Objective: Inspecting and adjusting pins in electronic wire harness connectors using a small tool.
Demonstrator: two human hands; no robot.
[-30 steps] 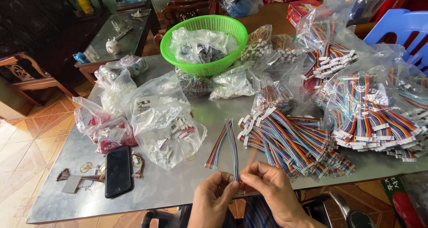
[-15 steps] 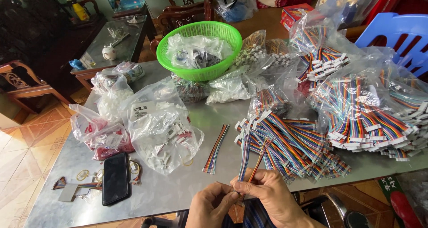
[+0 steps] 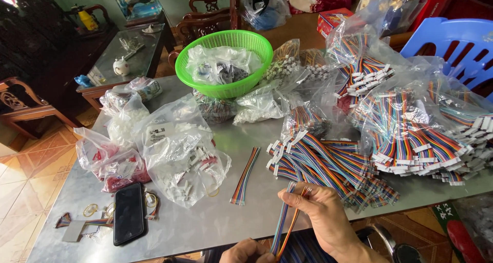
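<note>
Pinching a rainbow ribbon cable (image 3: 287, 227) between right hand (image 3: 323, 219) and left hand (image 3: 249, 251).

Left hand (image 3: 249, 251) cut off by the bottom edge at 6 o'clock, its fingers hidden, right hand (image 3: 321, 219) cut at the wrist, blue plastic chair (image 3: 452, 44) cropped at 2 o'clock, contents of the clear bags (image 3: 179, 150) too small to tell
</note>
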